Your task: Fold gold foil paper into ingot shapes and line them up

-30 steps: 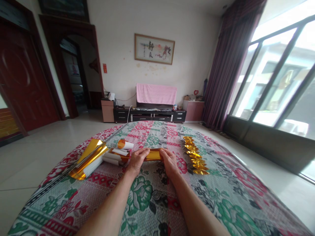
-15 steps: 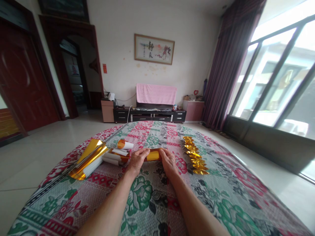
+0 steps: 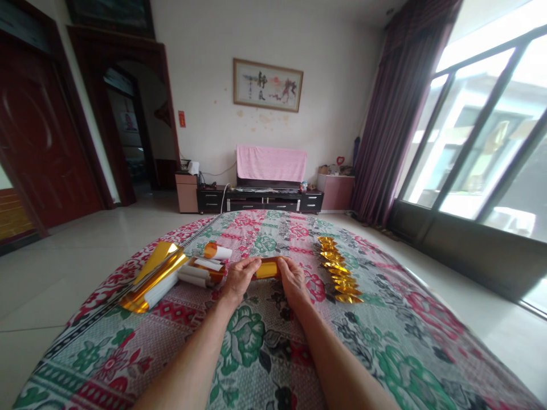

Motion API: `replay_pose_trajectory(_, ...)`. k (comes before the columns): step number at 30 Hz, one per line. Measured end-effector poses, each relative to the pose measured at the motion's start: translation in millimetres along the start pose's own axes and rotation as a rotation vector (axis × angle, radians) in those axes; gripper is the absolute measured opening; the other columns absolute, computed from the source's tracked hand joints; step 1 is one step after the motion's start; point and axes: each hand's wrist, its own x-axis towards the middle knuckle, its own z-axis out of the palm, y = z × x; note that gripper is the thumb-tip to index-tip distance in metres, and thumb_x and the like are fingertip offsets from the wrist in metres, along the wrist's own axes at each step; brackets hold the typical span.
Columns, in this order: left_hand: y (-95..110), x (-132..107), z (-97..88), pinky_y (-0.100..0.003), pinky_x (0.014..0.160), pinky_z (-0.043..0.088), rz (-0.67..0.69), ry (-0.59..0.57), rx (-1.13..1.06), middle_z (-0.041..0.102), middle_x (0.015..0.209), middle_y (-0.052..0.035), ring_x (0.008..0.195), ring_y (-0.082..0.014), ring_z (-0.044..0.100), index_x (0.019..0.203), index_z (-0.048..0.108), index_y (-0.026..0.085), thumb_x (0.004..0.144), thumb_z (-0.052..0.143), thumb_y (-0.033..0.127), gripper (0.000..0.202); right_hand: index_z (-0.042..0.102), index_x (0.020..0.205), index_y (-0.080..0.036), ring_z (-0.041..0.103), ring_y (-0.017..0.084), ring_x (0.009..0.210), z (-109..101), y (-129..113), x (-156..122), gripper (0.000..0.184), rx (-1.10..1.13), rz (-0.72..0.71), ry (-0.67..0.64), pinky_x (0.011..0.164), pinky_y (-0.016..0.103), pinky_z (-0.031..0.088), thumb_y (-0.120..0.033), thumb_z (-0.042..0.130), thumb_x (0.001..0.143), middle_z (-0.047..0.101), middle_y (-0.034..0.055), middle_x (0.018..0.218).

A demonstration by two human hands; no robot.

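Gold foil strip [image 3: 269,269], one, folded narrow: located between the fingers of both hands, stretched crosswise just above or on the cloth [image 3: 243,341]; contact with it cannot be told. Left hand [image 3: 240,280]: thumb and fingers pinched on the strip's left end. Right hand [image 3: 294,280]: likewise on its right end. Undersides of both grips hidden.

Folded pieces [image 3: 341,273], gold, pointed at the ends: in an overlapping row to the right of the right fingers, apart from them. Curled sheets [image 3: 196,274], white-backed: just left of the left fingers. Small roll [image 3: 220,251], gold and white: beyond and left of the same fingers. Big roll [image 3: 160,285], gold and white: farther left.

Step in hand, as judged: creasing or flattening the strip. Next move, as judged: calls for an even pinch at both ends, edges aligned, without tearing the foil.
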Motion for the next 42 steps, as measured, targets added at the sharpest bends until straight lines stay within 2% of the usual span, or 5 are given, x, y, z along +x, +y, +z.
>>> replay_pose_trajectory(10, -4, 0, -0.4, -0.024, 0.06, 0.045, 0.041, -0.018, 0.077, 0.07, 0.075, -0.0039, 0.068, -0.0161, 0.059, 0.095, 0.071, 0.015, 0.068, 0.065, 0.042, 0.038, 0.063, 0.088, -0.018, 0.057, 0.014, 0.064, 0, 7, 3, 0.034, -0.001, -0.045, 0.028, 0.059, 0.022, 0.045, -0.048, 0.05, 0.077, 0.062, -0.0006, 0.071)
replay_pose_trajectory(20, -4, 2, -0.1, -0.024, 0.065, 0.046, 0.058, 0.0, 0.066, 0.07, 0.076, -0.0042, 0.073, -0.0167, 0.06, 0.091, 0.072, 0.015, 0.067, 0.066, 0.041, 0.036, 0.063, 0.087, -0.017, 0.058, 0.015, 0.066, 0, 4, 1, 0.035, -0.012, -0.053, 0.036, 0.062, 0.024, 0.047, -0.047, 0.051, 0.077, 0.063, 0.0, 0.071)
replay_pose_trajectory(33, 0, -1, 0.7, -0.021, 0.054, 0.043, 0.005, 0.001, 0.039, 0.069, 0.075, -0.0041, 0.066, -0.0144, 0.058, 0.088, 0.072, 0.015, 0.066, 0.066, 0.039, 0.033, 0.064, 0.089, -0.016, 0.056, 0.016, 0.069, 2, -7, -3, 0.033, -0.107, -0.133, 0.079, 0.064, 0.025, 0.046, -0.045, 0.049, 0.079, 0.064, 0.0024, 0.076)
replay_pose_trajectory(42, -1, -1, 0.1, -0.021, 0.05, 0.041, -0.004, -0.017, 0.089, 0.064, 0.062, -0.0008, 0.053, -0.0114, 0.054, 0.08, 0.072, 0.015, 0.066, 0.063, 0.036, 0.026, 0.065, 0.086, -0.016, 0.054, 0.014, 0.063, 2, -7, -4, 0.036, -0.28, -0.19, 0.107, 0.059, 0.023, 0.042, -0.046, 0.046, 0.081, 0.063, 0.0013, 0.069)
